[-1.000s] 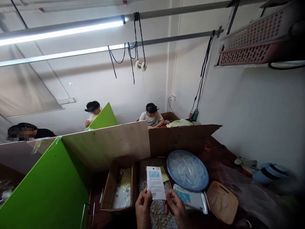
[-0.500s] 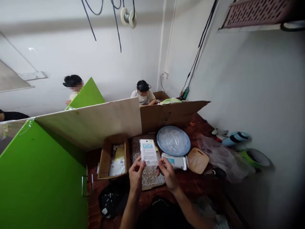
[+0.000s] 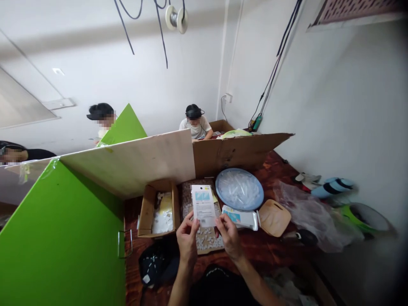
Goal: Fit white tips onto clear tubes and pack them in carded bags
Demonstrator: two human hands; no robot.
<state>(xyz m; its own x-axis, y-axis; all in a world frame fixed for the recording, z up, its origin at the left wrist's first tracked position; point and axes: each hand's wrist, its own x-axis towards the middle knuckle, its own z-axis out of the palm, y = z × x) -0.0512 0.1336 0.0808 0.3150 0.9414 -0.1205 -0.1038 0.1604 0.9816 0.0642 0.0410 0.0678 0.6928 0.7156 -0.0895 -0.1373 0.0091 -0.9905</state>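
A white printed packet (image 3: 203,205) with two blue pictures and a small hole near its top is held up in front of me. Its lower left corner is pinched by my left hand (image 3: 187,238), its lower right corner by my right hand (image 3: 230,236). Beneath the packet lies a cardboard sheet (image 3: 210,250) covered with many small white pieces. To the right of the packet, more blue-and-white packets (image 3: 240,217) lie in a stack. Behind them stands a blue basin (image 3: 262,191) filled with clear plastic bags.
An open cardboard box (image 3: 144,216) holding white pieces stands at the left, beside a green panel (image 3: 60,238). A wooden and cardboard divider (image 3: 143,163) runs across the back, with co-workers behind it. A tan tray (image 3: 274,217), clear plastic sheeting (image 3: 306,216) and a blue bottle (image 3: 331,187) are at right.
The view has shifted slightly, so most things appear farther right. Both hands still grip the packet by its lower corners, and it faces me a little more squarely.
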